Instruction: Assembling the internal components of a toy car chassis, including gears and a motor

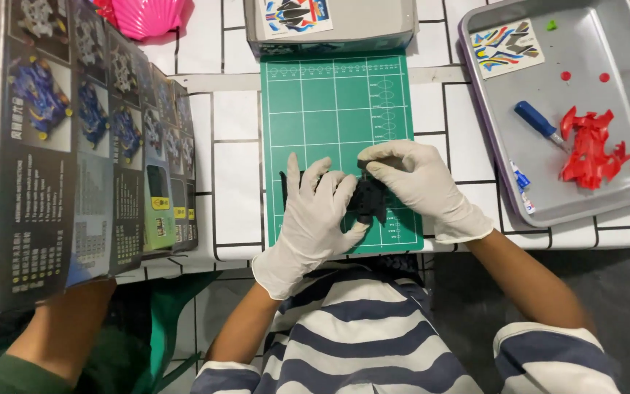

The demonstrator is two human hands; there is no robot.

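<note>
Both of my hands wear white gloves and meet over a green cutting mat. My left hand and my right hand together grip a small black plastic model part, pressing on it from both sides just above the mat. Most of the part is hidden under my fingers.
A grey metal tray at the right holds a red plastic model body, a blue-handled tool and a sticker sheet. A dark printed box stands at the left. A grey box lies beyond the mat, a pink object at the top left.
</note>
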